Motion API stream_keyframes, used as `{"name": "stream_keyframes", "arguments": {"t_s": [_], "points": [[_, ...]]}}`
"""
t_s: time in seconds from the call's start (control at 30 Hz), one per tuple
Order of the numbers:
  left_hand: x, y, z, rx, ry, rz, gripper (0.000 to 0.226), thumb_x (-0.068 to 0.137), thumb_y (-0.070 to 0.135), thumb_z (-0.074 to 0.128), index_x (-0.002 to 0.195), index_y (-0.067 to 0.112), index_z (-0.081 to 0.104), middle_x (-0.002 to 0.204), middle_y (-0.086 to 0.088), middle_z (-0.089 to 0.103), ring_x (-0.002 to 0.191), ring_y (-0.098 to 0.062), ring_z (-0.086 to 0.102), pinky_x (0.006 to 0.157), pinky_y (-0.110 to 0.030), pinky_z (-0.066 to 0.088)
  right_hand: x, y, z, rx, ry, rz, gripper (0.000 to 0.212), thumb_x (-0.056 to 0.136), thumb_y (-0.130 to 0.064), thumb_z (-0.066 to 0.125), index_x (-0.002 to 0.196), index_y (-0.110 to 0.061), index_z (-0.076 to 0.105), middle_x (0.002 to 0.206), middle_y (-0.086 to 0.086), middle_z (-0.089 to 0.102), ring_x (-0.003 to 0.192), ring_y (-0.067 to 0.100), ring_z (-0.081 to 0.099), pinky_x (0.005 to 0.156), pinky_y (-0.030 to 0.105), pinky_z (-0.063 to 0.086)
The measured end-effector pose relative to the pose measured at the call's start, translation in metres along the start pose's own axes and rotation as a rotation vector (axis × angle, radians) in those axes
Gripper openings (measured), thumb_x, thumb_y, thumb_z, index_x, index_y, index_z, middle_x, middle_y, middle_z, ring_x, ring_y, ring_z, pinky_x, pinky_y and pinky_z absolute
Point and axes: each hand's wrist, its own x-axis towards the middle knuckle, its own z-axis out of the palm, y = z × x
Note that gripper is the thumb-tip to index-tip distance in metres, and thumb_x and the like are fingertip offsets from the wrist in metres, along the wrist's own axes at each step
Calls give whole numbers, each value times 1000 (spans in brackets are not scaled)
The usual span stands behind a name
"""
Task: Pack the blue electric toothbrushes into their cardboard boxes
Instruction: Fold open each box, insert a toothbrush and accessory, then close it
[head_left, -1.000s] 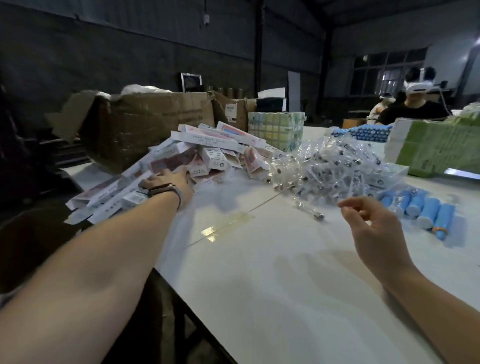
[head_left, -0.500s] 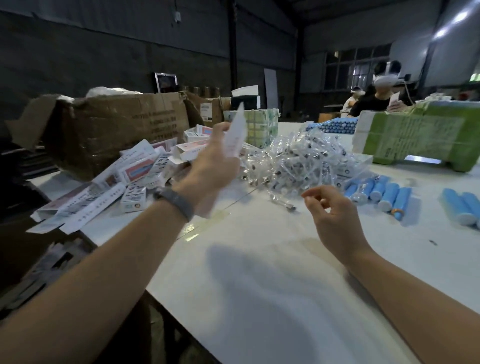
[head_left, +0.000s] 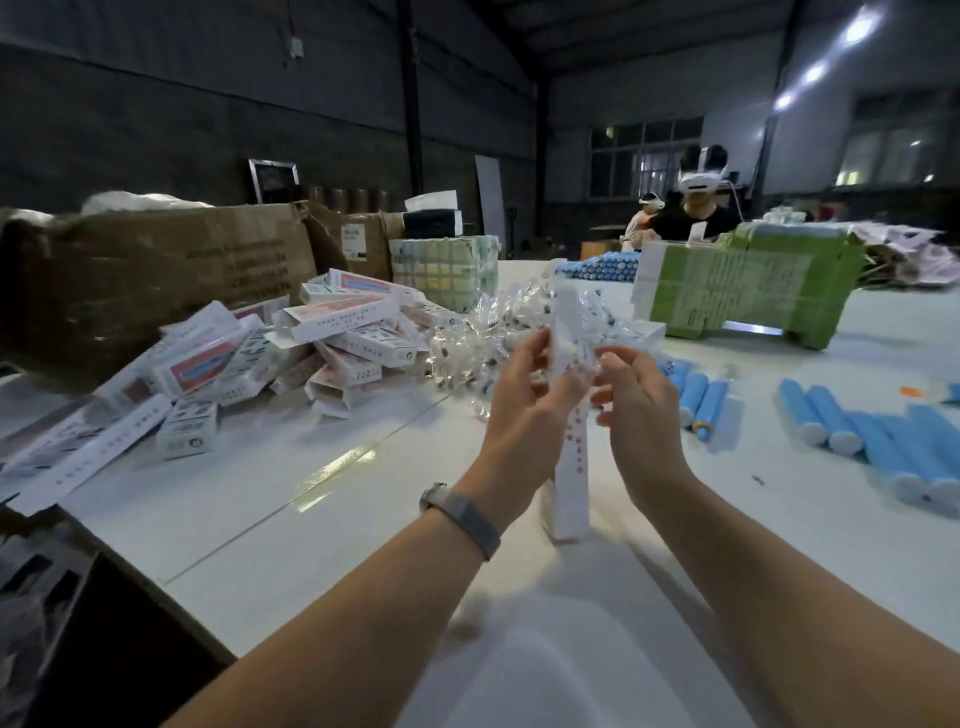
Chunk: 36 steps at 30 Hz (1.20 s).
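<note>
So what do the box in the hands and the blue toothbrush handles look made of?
Box: thin printed card, white, matte, with sharp folded edges; both hands hold it upright. Toothbrush handles: probably smooth moulded plastic, light blue with paler end caps and a faint sheen.

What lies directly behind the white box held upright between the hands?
Behind the white box sits the heap of clear plastic packets, then the green carton. The box and both hands hide the heap's middle; the box's inside cannot be seen.

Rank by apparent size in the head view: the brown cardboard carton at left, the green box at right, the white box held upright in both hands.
1. Brown cardboard carton
2. Green box
3. White box, gripped by left hand and right hand; nearest the camera, so it looks larger than it is.
</note>
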Motion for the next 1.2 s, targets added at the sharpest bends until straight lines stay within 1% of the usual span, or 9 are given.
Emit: {"name": "stream_keyframes", "arguments": {"t_s": [0.13,0.27,0.37,0.43,0.53,0.63,0.77,0.93,1.2], "points": [[-10,5,-2,-56,3,44,54,78,23,79,123,24,49,94,15,67,88,-8,67,73,-25,55,15,8,-19,-485,4,-5,10,94,-25,55,100,-29,62,95,-7,65,95,19,62,78,31,47],[-15,5,0,-29,-35,78,69,68,18,86,119,22,41,102,2,67,93,-12,70,77,-32,59,32,24,-49,-1213,-203,52,40,95,-35,51,135,-30,52,140,2,49,131,26,40,99,40,39],[-17,2,2,22,-80,93,67,67,26,82,120,26,42,103,0,62,95,-12,67,83,-38,59,40,33,-70,-1434,-276,230,49,96,-44,43,144,-34,37,151,-3,36,138,26,31,105,45,32],[-17,2,2,38,-110,98,65,69,33,76,124,28,43,106,3,59,94,-11,63,81,-31,56,41,37,-77,-1422,-287,334,48,99,-44,37,146,-36,32,151,-5,37,135,27,36,105,46,32],[-15,-1,0,41,-152,84,56,76,27,65,128,33,45,118,5,59,101,-11,63,81,-23,53,41,36,-79,-1380,-200,260,36,97,-35,40,132,-31,48,132,1,55,118,28,51,87,37,43],[-14,-3,-2,39,-130,104,49,75,17,54,122,29,48,97,16,62,88,-2,63,75,-22,56,41,32,-79,-1390,-123,225,26,92,-24,48,116,-29,55,118,-1,58,110,25,51,74,31,40],[-12,-1,-6,113,-46,161,42,78,19,58,115,33,45,96,6,58,86,-7,63,72,-22,58,42,28,-76,-1412,-147,232,32,89,-15,51,116,-32,57,119,-2,48,113,26,43,75,32,40],[-8,-4,-7,202,76,211,51,84,4,76,112,26,39,96,0,54,82,-2,64,66,-18,56,42,31,-82,-1384,-138,315,28,93,-25,49,120,-27,56,125,0,48,111,28,48,83,34,45],[-5,-8,-15,197,24,149,49,88,6,68,106,29,29,101,-3,54,88,-5,66,71,-21,57,55,-10,-73,-946,301,-233,26,86,-7,63,112,-11,64,96,12,70,87,35,64,71,32,44]]}}
